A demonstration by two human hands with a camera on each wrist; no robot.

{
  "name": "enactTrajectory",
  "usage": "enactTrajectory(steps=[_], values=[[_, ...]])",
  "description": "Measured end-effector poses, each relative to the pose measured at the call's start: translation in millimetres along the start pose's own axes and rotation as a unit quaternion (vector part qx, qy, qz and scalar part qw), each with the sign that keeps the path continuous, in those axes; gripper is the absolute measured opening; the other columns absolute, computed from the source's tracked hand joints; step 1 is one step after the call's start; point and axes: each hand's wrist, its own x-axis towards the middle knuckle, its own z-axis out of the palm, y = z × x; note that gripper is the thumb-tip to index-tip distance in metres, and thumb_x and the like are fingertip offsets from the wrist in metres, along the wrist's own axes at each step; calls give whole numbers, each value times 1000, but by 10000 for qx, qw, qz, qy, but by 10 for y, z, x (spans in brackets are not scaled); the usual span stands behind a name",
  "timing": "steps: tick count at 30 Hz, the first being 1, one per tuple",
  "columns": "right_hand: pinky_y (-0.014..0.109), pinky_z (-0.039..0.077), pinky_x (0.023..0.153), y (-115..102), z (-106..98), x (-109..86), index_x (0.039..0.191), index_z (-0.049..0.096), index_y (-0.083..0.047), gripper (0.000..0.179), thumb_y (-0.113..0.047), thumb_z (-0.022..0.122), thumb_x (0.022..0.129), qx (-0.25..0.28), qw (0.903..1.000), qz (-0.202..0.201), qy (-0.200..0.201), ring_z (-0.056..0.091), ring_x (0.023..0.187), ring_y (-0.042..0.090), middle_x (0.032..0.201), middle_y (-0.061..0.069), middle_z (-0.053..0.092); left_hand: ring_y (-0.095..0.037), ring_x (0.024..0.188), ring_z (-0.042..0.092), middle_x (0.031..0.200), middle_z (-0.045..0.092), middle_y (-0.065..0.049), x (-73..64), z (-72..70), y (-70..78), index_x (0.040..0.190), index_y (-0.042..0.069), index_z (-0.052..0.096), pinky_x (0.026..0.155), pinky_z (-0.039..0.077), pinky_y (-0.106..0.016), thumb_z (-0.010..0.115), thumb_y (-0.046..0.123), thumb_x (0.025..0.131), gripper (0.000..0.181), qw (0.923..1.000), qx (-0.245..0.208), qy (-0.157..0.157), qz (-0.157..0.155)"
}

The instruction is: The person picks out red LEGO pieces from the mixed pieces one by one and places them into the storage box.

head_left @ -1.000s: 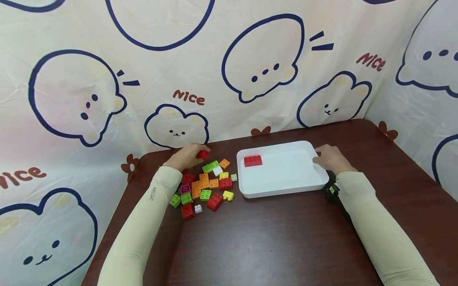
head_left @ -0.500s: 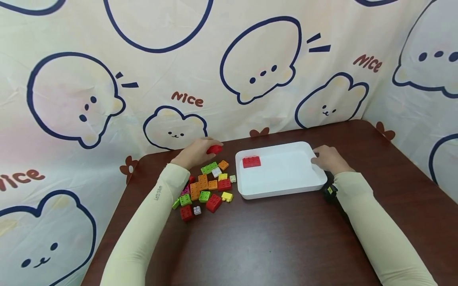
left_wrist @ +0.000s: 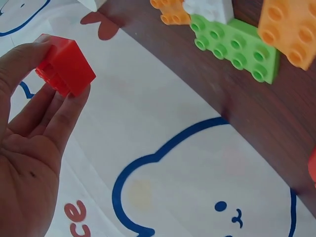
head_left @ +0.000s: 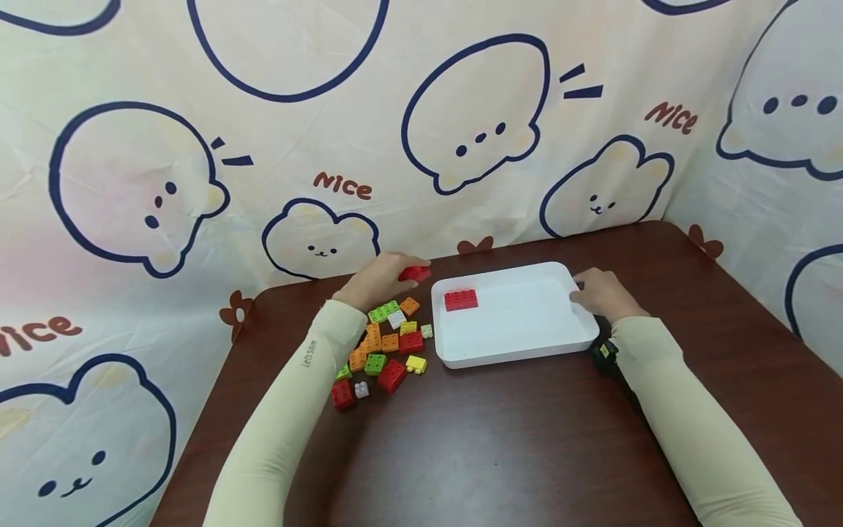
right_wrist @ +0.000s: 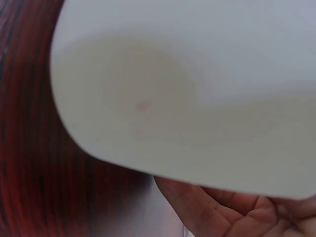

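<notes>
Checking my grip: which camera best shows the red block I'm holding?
Left wrist: the red block appears large, studs visible. Head shows it small, partly hidden by the left hand; right wrist doesn't show it.

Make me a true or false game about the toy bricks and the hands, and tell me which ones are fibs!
1. The left hand holds a red brick. True.
2. The right hand holds a yellow brick. False: it grips the edge of the white tray.
3. A long red brick lies inside the tray. True.
4. All the bricks on the brown table are orange. False: there's a green eight-stud brick, for one.
</notes>
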Motion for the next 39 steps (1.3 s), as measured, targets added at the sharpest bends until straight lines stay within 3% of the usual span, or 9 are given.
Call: enactTrajectory(steps=[19,27,39], values=[[61,47,99,24,57,38,138,52,14,46,-10,57,99,0,9999,-107,13,54,118,46,138,37,49,-20,102,67,120,71,-6,223,149,278,137,12,65,87,58,-29,79,10,90,49,9989,-272,168,335],[62,45,101,52,34,59,140,49,14,48,-11,57,99,28,10000,-64,30,51,122,48,140,37,47,-20,106,64,123,70,-4,350,172,439,140,16,63,88,57,-27,78,13,91,52,9992,-2,-22,392],[65,42,103,24,17,28,142,46,14,50,-11,56,100,-6,10000,-17,-16,48,125,50,143,38,43,-18,107,61,125,68,-4,512,235,606,142,18,62,85,56,-22,79,14,90,55,9986,-50,-200,496]])
